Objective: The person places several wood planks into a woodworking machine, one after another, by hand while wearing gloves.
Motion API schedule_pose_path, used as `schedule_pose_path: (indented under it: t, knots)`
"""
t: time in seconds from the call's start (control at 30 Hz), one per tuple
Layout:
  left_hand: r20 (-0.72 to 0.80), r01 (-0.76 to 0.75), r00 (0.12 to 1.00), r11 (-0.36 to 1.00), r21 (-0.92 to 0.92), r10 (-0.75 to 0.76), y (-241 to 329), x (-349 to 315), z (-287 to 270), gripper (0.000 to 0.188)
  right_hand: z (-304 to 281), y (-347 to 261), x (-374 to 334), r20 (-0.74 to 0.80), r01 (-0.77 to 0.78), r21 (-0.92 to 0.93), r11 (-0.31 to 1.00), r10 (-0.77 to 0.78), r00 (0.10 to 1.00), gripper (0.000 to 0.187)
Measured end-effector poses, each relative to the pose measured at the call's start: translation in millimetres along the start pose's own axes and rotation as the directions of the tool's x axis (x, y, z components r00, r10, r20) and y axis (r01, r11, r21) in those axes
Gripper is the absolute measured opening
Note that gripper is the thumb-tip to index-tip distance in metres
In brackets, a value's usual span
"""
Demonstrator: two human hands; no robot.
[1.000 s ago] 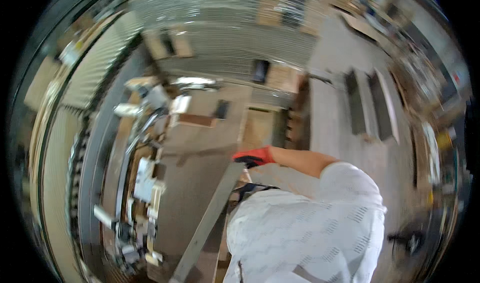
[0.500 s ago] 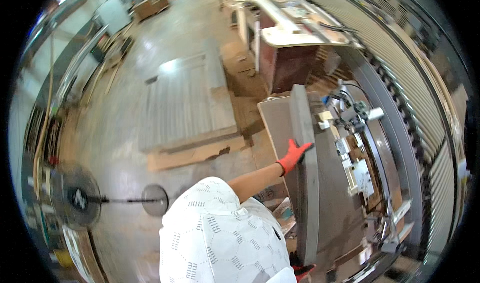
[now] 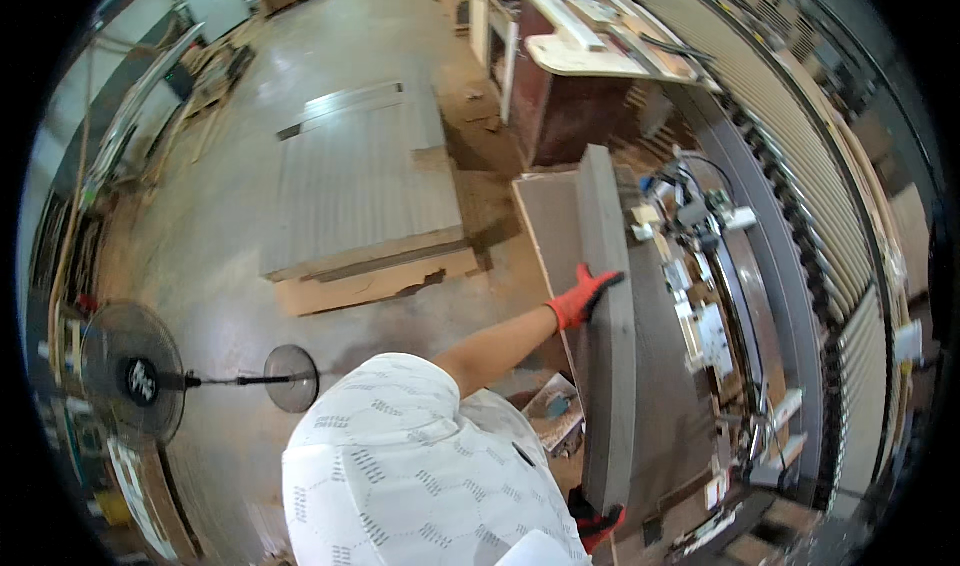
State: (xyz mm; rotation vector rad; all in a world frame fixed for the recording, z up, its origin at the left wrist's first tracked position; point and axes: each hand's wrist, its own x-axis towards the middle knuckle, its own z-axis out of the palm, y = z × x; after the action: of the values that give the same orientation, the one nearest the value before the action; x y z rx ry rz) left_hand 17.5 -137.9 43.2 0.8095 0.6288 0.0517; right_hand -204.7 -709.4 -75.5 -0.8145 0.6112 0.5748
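Observation:
A long grey board (image 3: 606, 366), like a thick panel or a bundle of slats, stands on edge on a brown worktable (image 3: 665, 411). Wrapped over its near edge is my left hand (image 3: 584, 298), in a red glove with dark fingertips, gripping it around the middle with the thumb raised. At the board's lower end my right hand (image 3: 596, 528), gloved alike, grips the bottom corner; part of it is hidden. My white-sleeved left arm crosses the lower middle. Right of the board, a machine (image 3: 708, 336) with metal blocks and fittings lines the table.
A stack of grey boards (image 3: 365, 186) lies on the floor at the left, over a cardboard sheet (image 3: 380, 284). A standing fan (image 3: 140, 381) is at far left. A cluttered workbench (image 3: 590, 61) stands beyond the table. A ribbed conveyor (image 3: 800, 166) runs along the right.
The view has shifted slightly. My left hand's fingers have drawn from spread to a closer grip on the board. My right hand stays at its lower end.

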Motion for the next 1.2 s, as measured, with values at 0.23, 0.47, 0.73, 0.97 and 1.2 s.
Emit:
schedule_pose_path:
  t: [0.23,0.47,0.73,0.97,1.2]
  knots:
    - [-0.03,-0.06,0.998,0.997,-0.057,0.059,28,-7,-28,0.132,123,78,-63,-0.16,0.126,0.004,0.992,-0.124,0.979,0.092]
    - [-0.34,0.009,0.933,0.938,0.345,0.116,69,39,-33,0.129,117,126,34,-0.397,-0.146,-0.23,0.962,0.044,0.917,0.087]
    - [-0.59,0.473,0.661,0.353,0.807,0.464,62,67,-4,0.134,272,161,10,0.423,0.393,-0.906,-0.161,-0.284,0.86,0.1]
    - [-0.593,0.469,0.644,0.362,0.806,0.483,65,81,-5,0.127,263,158,27,0.42,0.423,-0.905,-0.054,-0.275,0.865,0.1]
    - [-0.605,0.488,0.641,0.358,0.796,0.473,63,88,3,0.135,260,158,39,0.411,0.447,-0.894,0.033,-0.336,0.847,0.1]
